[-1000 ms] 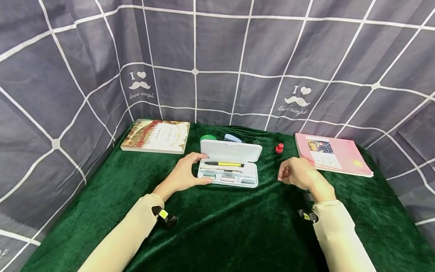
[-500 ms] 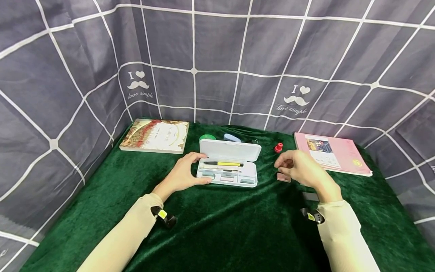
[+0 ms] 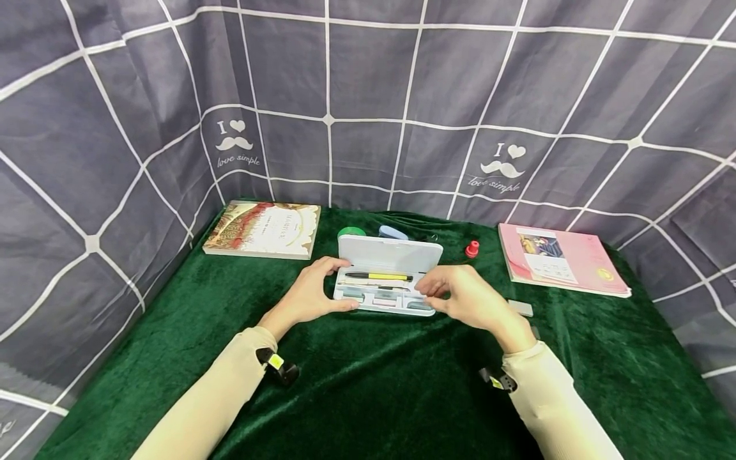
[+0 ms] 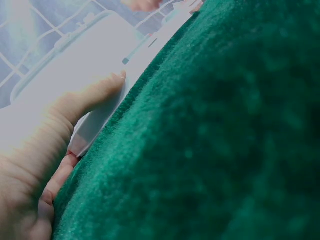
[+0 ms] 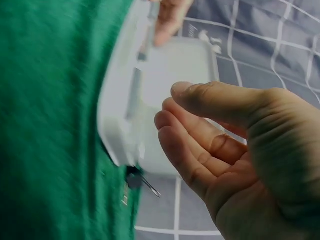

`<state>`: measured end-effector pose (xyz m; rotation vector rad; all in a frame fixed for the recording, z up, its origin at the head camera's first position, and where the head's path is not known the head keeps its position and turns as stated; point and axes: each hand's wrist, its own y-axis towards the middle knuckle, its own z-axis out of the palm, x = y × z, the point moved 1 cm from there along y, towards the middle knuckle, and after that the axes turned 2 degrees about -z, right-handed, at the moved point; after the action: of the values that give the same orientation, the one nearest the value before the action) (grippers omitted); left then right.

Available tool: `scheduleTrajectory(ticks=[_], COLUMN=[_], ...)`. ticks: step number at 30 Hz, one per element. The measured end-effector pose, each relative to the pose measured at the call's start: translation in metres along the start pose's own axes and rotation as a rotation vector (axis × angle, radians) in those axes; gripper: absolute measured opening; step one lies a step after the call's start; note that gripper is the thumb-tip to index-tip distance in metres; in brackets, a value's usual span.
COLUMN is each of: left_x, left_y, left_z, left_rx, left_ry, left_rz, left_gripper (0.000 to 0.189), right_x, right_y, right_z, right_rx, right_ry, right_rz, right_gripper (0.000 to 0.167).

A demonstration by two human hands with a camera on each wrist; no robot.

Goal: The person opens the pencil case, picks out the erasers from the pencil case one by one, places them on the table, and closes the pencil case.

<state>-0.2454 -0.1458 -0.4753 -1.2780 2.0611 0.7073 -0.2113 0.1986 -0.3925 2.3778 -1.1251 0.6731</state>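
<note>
A white pencil case stands with its lid raised on the green cloth. In its tray lie a yellow and black pen, a thin stick with a dark tip and several small blocks in the front row. My left hand grips the left end, thumb along the front and fingers behind. Over the right end hovers my right hand, fingertips close to the right front compartment. In the right wrist view its thumb and loosely bent fingers have nothing between them.
A whitish block lies beside the right wrist. Behind the case are a green round thing, a light blue oval thing and a red cap-like piece. Books lie left and right; a grey curtain hangs behind.
My right hand has moved left from above a pinkish block on the cloth to the case's right end. Its back now covers that spot, and the whitish block shows. The left hand keeps its hold.
</note>
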Motion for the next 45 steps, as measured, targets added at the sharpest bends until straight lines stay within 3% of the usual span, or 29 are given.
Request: scheduleTrajectory(ticks=[4, 10, 15, 19, 25, 30, 37, 45], left_x=[0.001, 0.001, 0.002, 0.001, 0.002, 0.002, 0.004, 0.004], left_y=[0.001, 0.003, 0.001, 0.002, 0.003, 0.001, 0.002, 0.0], left_z=[0.001, 0.001, 0.001, 0.002, 0.004, 0.002, 0.003, 0.001], left_rx=[-0.003, -0.003, -0.004, -0.007, -0.007, -0.013, -0.006, -0.01], left_ry=[0.003, 0.0, -0.004, -0.008, -0.009, -0.004, -0.002, -0.009], left_rz=[0.007, 0.008, 0.004, 0.01, 0.012, 0.003, 0.01, 0.003], left_gripper=[0.085, 0.085, 0.085, 0.085, 0.085, 0.085, 0.086, 0.086], right_x=[-0.001, -0.002, 0.002, 0.006, 0.008, -0.001, -0.027, -0.042], right_y=[0.004, 0.004, 0.005, 0.001, -0.021, -0.047, -0.08, -0.095], right_z=[0.013, 0.019, 0.015, -0.001, -0.038, -0.051, -0.038, -0.011], right_rx=[0.056, 0.058, 0.034, -0.033, -0.164, -0.188, -0.2, -0.167], right_ry=[-0.048, -0.095, -0.099, -0.138, -0.239, -0.264, -0.283, -0.233], right_rz=[-0.023, -0.054, -0.052, -0.09, -0.11, -0.077, -0.095, -0.058], right_gripper=[0.018, 0.021, 0.023, 0.025, 0.032, 0.031, 0.042, 0.041])
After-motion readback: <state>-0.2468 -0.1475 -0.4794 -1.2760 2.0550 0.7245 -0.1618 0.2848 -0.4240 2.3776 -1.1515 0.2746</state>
